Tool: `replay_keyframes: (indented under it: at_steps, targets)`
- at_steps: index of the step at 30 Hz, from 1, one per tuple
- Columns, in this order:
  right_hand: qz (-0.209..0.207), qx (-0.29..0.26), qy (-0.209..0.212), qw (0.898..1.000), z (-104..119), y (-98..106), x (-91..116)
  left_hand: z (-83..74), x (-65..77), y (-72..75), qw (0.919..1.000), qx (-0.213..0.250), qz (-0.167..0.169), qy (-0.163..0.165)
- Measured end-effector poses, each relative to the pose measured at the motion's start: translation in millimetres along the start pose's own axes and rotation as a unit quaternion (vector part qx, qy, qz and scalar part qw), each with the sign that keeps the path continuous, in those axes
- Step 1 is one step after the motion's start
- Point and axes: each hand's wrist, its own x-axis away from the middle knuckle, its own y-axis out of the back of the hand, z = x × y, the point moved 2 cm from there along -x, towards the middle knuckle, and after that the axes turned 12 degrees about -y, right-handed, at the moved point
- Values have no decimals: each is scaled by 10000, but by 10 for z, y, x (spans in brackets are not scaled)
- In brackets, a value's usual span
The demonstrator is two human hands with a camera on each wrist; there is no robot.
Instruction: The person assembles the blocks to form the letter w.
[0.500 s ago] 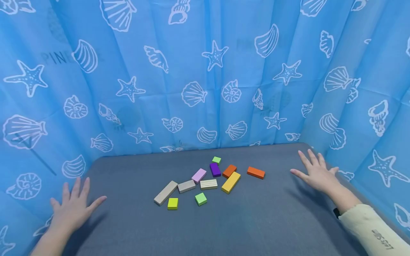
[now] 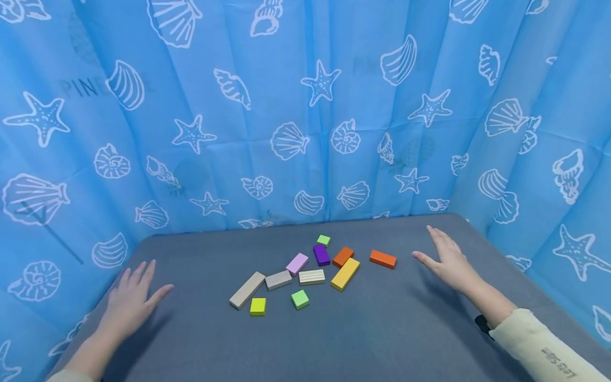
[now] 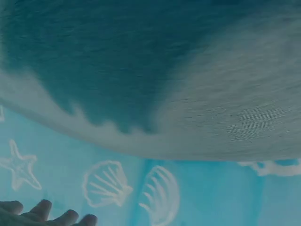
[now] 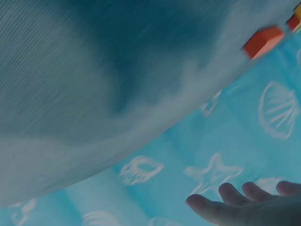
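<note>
My left hand hovers over the table's left side, fingers straight and thumb spread, holding nothing. Over the right side my right hand is stretched out the same way. Nearest to it lies an orange block. Left of that are a yellow block, a darker orange block, a purple block and a small green block. Toward the left hand lie a long beige block, a grey-beige block and a yellow-green block. Between them are a pink block, a ridged cream block and another green block.
A grey cloth covers the table, which has rounded far corners. Behind it and along both sides hangs a blue curtain with white shells and starfish. In the right wrist view the orange block shows near the table edge.
Both hands have moved inward, the left one to the right and the right one to the left, toward the blocks. The blocks lie as before.
</note>
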Motion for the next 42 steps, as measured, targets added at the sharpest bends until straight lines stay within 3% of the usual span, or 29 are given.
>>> replay_keyframes:
  at_steps: [5,12,18,23,30,37,42]
  targets:
    - [67,-361,345,9987,281,-194,55,-259,-167,-76,9989,125,-54,-457]
    - [228,-304,832,9958,572,-463,116,-774,-390,-217,9937,206,-58,-1104]
    - [377,-297,1115,9926,712,-622,135,-1186,-654,-355,9858,902,82,-1417]
    - [573,-256,1252,9901,820,-733,121,-1492,-922,-529,9800,1477,332,-1291]
    - [832,-268,1238,9885,900,-858,75,-1779,-1234,-766,9808,1558,592,-1013]
    - [974,-325,1228,9871,966,-913,50,-1938,-1540,-888,9836,1465,859,-607]
    - [1003,-277,1154,9879,965,-946,28,-1994,-1670,-959,9722,2037,1134,-198]
